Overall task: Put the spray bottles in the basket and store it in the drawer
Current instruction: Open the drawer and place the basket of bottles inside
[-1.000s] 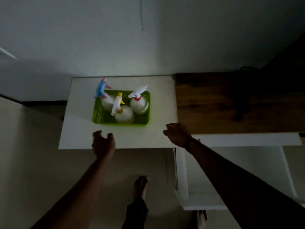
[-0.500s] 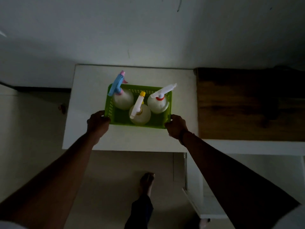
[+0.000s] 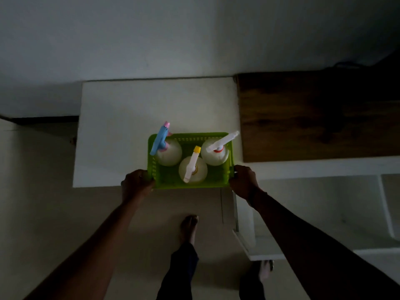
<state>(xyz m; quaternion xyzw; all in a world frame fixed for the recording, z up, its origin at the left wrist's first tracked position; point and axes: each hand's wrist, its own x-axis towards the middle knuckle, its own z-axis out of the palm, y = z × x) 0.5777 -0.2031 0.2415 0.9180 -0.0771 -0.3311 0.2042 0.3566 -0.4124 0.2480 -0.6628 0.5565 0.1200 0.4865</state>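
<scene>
Head view: both hands, left (image 3: 136,184) and right (image 3: 243,182), clamp the short ends of the green perforated plastic basket (image 3: 217,180). Its long axis runs left-right at the white counter (image 3: 116,131) edge; the open white drawer (image 3: 303,247) lies down-right, nearer the right hand.

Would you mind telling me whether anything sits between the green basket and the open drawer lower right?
Nothing visible does. The left hand and right hand grip the green basket at the white table's front edge; the open drawer lies below to the right, though its inside is too dark to check.
</scene>
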